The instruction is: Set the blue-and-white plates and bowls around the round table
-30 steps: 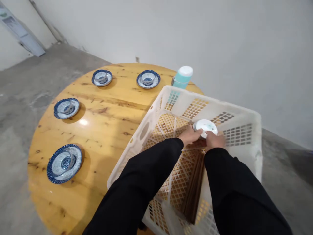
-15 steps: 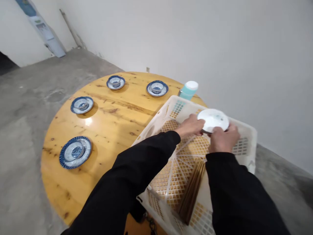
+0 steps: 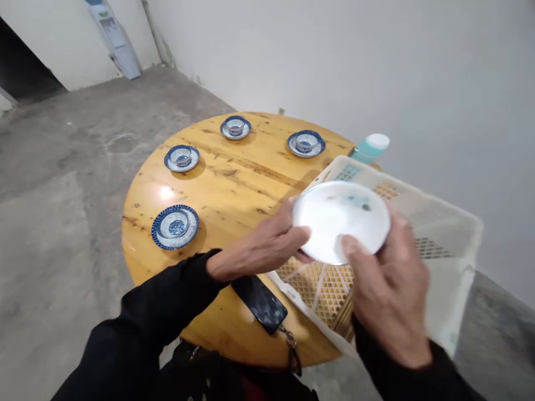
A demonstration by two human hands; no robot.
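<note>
Two hands [image 3: 265, 242] [image 3: 388, 287] on one white plate [image 3: 328, 225], four blue-rimmed plates [image 3: 156, 226] [image 3: 169, 161] [image 3: 224, 131] [image 3: 293, 147], one basket [image 3: 449, 228]

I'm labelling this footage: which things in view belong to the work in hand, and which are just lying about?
Likely part of it:
white dish, held by left hand and right hand
crate
blue-rimmed plates and their bowls

Apparently unrelated:
phone
turquoise bottle
water dispenser

White plate [image 3: 334, 231] — green-specked, blue-rimmed saucers [image 3: 157, 229], brown-knotted yellow table [image 3: 234, 195], white-topped aqua bottle [image 3: 370, 149]
</note>
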